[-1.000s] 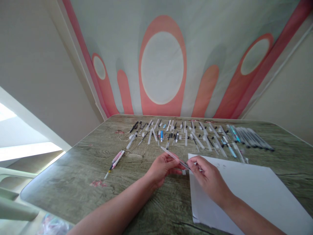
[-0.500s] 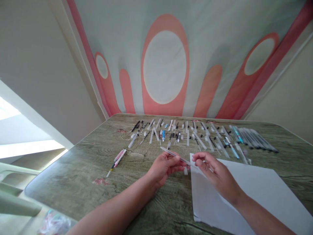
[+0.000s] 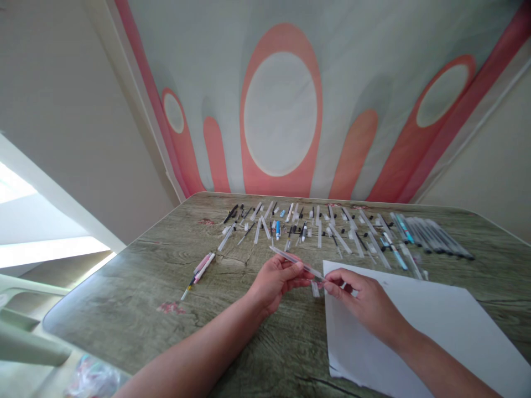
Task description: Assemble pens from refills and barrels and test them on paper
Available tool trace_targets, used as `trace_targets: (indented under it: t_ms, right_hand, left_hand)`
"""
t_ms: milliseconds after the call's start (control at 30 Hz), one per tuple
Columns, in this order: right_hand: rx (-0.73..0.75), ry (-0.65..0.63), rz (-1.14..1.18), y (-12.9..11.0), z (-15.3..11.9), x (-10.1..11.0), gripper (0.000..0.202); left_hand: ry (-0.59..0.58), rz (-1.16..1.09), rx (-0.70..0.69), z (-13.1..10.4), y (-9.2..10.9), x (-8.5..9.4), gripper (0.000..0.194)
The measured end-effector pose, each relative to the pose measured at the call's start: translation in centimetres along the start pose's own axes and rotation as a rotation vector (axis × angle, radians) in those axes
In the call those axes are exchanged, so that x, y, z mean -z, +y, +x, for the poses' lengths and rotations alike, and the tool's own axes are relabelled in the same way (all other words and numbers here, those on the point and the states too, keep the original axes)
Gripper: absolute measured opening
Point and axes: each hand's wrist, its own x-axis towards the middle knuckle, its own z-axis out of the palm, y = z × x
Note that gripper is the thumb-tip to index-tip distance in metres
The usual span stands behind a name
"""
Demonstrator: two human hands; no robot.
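Note:
My left hand [image 3: 276, 282] is closed round a clear pen barrel [image 3: 292, 258], which slants down to the right. My right hand [image 3: 359, 298] has its thumb and forefinger pinched at the barrel's lower right end, over the edge of a white sheet [image 3: 398, 309]. A small clear piece [image 3: 316, 289] shows just under the left fingers. Beyond the hands lie several clear barrels, dark caps and thin refills, with a blue pen part [image 3: 277, 230] among them. A pink and white pen [image 3: 204, 267] lies to the left, beside a yellow-tipped refill [image 3: 188, 288].
On the wooden table [image 3: 136, 298], a row of dark-tipped clear pens [image 3: 440, 237] lies at the far right. Behind stands a wall with a pink and grey pattern. A green chair [image 3: 29, 337] and a plastic bag [image 3: 93, 378] are at the lower left.
My right hand's fingers have closed in on the barrel's lower right end. My left hand and the barrel have barely moved.

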Motion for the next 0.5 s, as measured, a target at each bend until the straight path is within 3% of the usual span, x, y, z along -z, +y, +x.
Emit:
trace_targets:
  t_ms: [200, 500]
  right_hand:
    - [0.049, -0.041, 0.012, 0.03, 0.0, 0.06, 0.029]
    - [0.06, -0.003, -0.041, 0.31, -0.03, -0.64, 0.028]
  left_hand:
    - [-0.012, 0.013, 0.006, -0.12, 0.01, -0.01, 0.025]
    - [-0.012, 0.041, 0.049, -0.45, -0.1, -0.41, 0.031]
